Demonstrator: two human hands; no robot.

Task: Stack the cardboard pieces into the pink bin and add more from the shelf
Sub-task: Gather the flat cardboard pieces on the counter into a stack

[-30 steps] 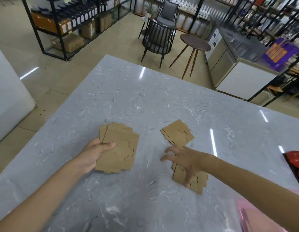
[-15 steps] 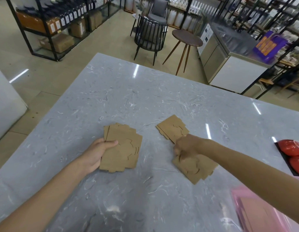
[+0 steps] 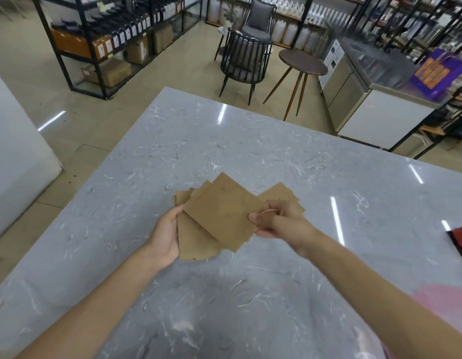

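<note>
Several flat brown cardboard pieces (image 3: 222, 216) are fanned together above the middle of the grey marble table (image 3: 224, 141). My left hand (image 3: 165, 233) grips the lower stack from its left edge. My right hand (image 3: 276, 221) pinches the top pieces at their right side, thumb on top. Another cardboard piece (image 3: 280, 193) shows just behind my right hand; I cannot tell whether it lies on the table or is held. The pink bin (image 3: 442, 309) shows only as a pale pink corner at the lower right, partly hidden by my right forearm.
A red object on a dark tray (image 3: 461, 238) sits at the table's right edge. Beyond the table stand a black chair (image 3: 244, 60), a round wooden side table (image 3: 301, 64), a steel counter (image 3: 375, 99) and black shelves (image 3: 100, 40) with bottles and boxes.
My right hand picked up the right-hand pieces from the table and brought them left onto the stack in my left hand. Both hands have lifted slightly.
</note>
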